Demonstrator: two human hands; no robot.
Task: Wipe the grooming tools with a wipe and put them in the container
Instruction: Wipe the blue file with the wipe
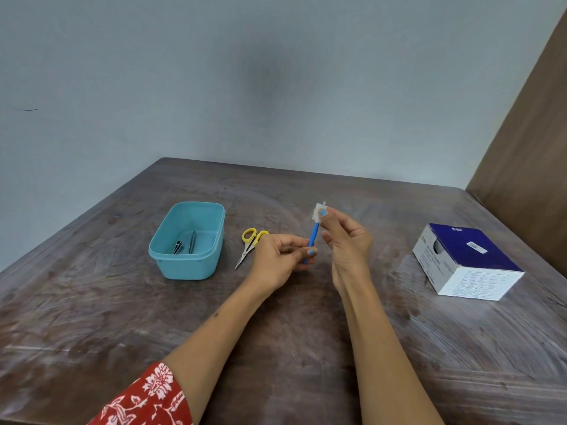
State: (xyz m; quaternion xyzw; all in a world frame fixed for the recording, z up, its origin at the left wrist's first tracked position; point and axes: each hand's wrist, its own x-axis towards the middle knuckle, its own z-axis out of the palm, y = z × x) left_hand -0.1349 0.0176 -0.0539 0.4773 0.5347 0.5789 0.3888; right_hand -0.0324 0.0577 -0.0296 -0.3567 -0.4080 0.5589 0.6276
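Observation:
My left hand [280, 260] grips the lower end of a thin blue-handled grooming tool [313, 237], held upright above the table. My right hand [346, 240] pinches a small white wipe [318, 212] around the tool's top end, whose metal tip just shows above the wipe. A teal plastic container [188, 240] stands to the left with tweezers [192, 242] and a dark nail clipper [178, 247] inside. Yellow-handled scissors [250, 245] lie on the table between the container and my left hand, partly behind it.
A blue and white box of alcohol swabs [466, 262] sits at the right on the brown wooden table [276, 332]. A grey wall rises behind the table; a brown panel stands at the far right.

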